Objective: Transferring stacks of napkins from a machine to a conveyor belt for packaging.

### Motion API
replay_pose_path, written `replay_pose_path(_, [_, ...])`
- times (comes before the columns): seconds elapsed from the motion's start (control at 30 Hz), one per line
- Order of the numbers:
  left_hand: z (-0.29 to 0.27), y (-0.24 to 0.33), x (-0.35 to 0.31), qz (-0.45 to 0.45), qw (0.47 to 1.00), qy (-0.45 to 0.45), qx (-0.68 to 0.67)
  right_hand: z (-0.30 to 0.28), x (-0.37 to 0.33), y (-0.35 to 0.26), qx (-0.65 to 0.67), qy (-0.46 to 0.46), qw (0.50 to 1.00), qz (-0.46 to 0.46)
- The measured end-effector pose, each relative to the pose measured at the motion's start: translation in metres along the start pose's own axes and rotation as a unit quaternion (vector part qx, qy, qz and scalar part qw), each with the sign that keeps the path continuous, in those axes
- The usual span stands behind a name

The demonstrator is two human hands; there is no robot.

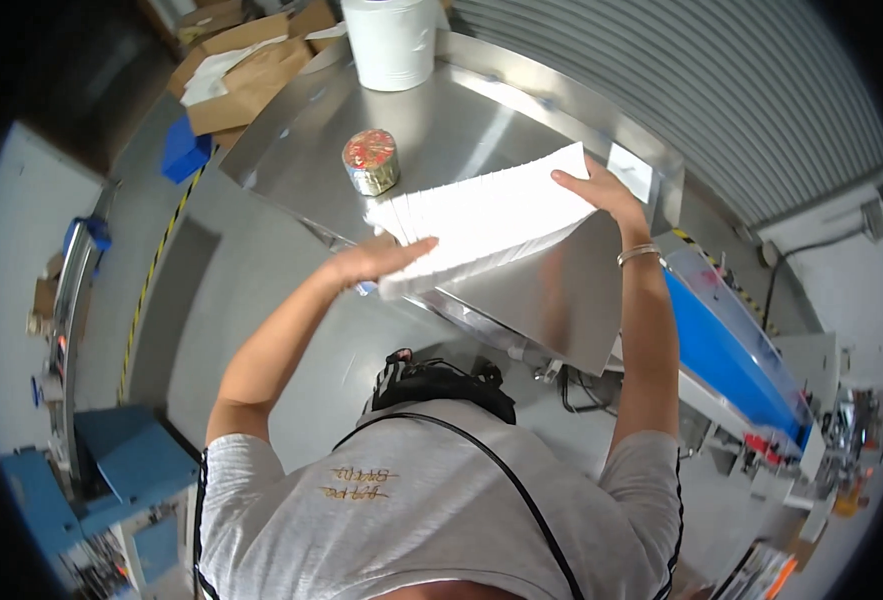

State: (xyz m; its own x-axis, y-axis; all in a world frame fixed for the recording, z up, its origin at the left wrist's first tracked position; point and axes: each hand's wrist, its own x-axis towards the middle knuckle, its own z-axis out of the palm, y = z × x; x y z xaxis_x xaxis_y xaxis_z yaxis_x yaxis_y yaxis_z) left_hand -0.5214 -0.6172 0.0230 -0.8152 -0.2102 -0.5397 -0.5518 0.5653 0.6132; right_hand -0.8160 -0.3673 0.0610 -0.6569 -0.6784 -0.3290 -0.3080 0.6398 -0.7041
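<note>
1. The left hand (376, 260) is clamped on the left, near end of a long white stack (491, 210), with its thumb on top.
2. The right hand (606, 192) is clamped on the right, far end of the stack, its thumb also on top. The two hands are well apart.
3. The stack is over a shiny metal table (311, 165). It slants, and its left end sticks out past the table's near edge. I cannot tell if any of it touches the table.
4. A short round thing (371, 162) with a red and gold top sits on the table, just beyond the stack's left part.
5. A white bucket (391, 45) stands farther away, at the far side of the table.
6. Left of the table are an open brown box (246, 85) with white stuff in it and a blue bin (186, 150).
7. Right of the table is a long blue belt (721, 350).
8. A silver bracelet (638, 253) goes around the right wrist.
</note>
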Motion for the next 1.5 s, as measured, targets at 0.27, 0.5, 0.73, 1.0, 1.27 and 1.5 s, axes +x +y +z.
replay_pose_path(0.27, [0.142,0.087,-0.074,-0.025,0.898,-0.148,-0.415,0.028,0.057,-0.075,-0.242,-0.041,0.96,-0.135])
replay_pose_path(0.5, [0.218,0.142,-0.074,-0.018,0.854,-0.216,-0.474,0.098,0.041,-0.139,-0.3,-0.19,0.856,-0.376])
replay_pose_path(0.73, [0.238,0.17,-0.067,0.002,0.763,-0.14,-0.632,0.084,0.025,-0.11,-0.249,0.017,0.8,-0.545])
replay_pose_path(1.0, [0.22,0.176,-0.035,0.018,0.701,-0.085,-0.708,-0.029,-0.102,0.051,-0.105,-0.052,0.978,-0.172])
replay_pose_path(1.27, [0.205,0.199,-0.059,0.114,0.915,-0.098,-0.374,0.055,-0.163,0.118,0.206,0.013,0.974,-0.094])
replay_pose_path(1.5, [0.217,0.197,-0.028,0.332,0.85,0.387,0.128,0.069,-0.176,0.123,0.088,0.149,0.962,-0.211])
